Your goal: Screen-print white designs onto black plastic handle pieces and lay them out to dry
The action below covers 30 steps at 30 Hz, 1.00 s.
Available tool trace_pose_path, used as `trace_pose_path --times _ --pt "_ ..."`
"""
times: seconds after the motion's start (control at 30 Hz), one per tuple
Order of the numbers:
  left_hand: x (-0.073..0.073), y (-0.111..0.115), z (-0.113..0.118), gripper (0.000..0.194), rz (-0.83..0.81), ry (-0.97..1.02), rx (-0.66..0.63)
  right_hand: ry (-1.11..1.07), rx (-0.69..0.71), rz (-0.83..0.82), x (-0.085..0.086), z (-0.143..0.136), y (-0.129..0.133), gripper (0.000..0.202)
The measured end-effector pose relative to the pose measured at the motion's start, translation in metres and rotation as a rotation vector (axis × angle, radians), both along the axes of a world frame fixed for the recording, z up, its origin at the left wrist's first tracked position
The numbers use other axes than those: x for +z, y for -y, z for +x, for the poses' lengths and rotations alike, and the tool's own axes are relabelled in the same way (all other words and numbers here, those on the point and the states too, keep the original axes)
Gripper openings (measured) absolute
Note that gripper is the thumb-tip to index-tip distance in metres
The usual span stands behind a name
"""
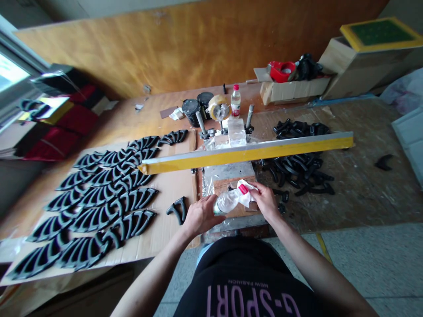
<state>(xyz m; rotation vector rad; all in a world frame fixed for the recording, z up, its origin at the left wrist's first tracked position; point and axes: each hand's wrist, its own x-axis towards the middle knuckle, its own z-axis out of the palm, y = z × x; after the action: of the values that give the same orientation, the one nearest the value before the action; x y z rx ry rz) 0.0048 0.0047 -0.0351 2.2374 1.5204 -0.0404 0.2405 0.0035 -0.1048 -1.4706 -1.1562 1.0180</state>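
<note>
My left hand (202, 215) is wrapped round the body of a clear plastic bottle (226, 202), which is tilted with its red cap (243, 189) toward the right. In my right hand (264, 200) is a white cloth (245, 199), pinched against the cap end of the bottle. Both hands are over the metal base (228, 171) of a bench fixture, in front of a long yellow and grey bar (247, 153). Two curved black parts (178, 210) lie on cardboard left of my left hand.
Rows of black parts (109, 193) cover the cardboard at left; a loose pile (297, 169) lies at right. Behind the bar are a tape roll (219, 108), black jars (191, 112) and an upright bottle (235, 102). A carton (294, 90) holds a red tape dispenser (281, 71).
</note>
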Motion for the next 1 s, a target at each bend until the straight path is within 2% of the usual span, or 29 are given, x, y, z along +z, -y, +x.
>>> trace_pose_path --times 0.1,0.2,0.3,0.37,0.5,0.6,0.7,0.77,0.87,0.93,1.0 --pt "-0.004 0.007 -0.015 0.044 -0.111 0.258 0.167 0.251 0.053 0.133 -0.003 -0.005 -0.009 0.036" --pt "-0.006 0.012 -0.032 0.042 -0.171 0.498 0.351 0.522 0.257 0.325 -0.017 -0.024 -0.016 0.043" --pt "-0.009 0.016 -0.049 0.043 -0.168 0.612 0.507 0.734 0.467 0.423 -0.034 -0.042 -0.01 0.041" --pt "-0.014 0.018 -0.061 0.045 -0.159 0.647 0.572 0.811 0.519 0.441 -0.041 -0.046 0.002 0.04" --pt "-0.025 0.019 -0.081 0.046 -0.119 0.745 0.672 0.81 0.575 0.417 -0.031 -0.038 0.021 0.04" --pt "-0.028 0.015 -0.089 0.049 -0.087 0.807 0.728 0.752 0.499 0.368 -0.018 -0.034 0.012 0.045" --pt "-0.026 0.006 -0.091 0.049 -0.021 0.8 0.752 0.751 0.412 0.356 -0.019 -0.04 -0.006 0.047" --pt "-0.023 -0.003 -0.091 0.049 0.031 0.801 0.761 0.762 0.429 0.355 -0.027 -0.046 -0.009 0.045" --pt "-0.021 -0.02 -0.091 0.052 0.075 0.883 0.76 0.741 0.493 0.353 -0.036 -0.051 0.004 0.039" --pt "-0.022 -0.037 -0.093 0.052 0.096 0.958 0.735 0.715 0.544 0.347 -0.033 -0.049 0.017 0.035" --pt "-0.026 -0.057 -0.095 0.05 0.153 1.029 0.709 0.677 0.583 0.307 -0.022 -0.044 0.027 0.033"
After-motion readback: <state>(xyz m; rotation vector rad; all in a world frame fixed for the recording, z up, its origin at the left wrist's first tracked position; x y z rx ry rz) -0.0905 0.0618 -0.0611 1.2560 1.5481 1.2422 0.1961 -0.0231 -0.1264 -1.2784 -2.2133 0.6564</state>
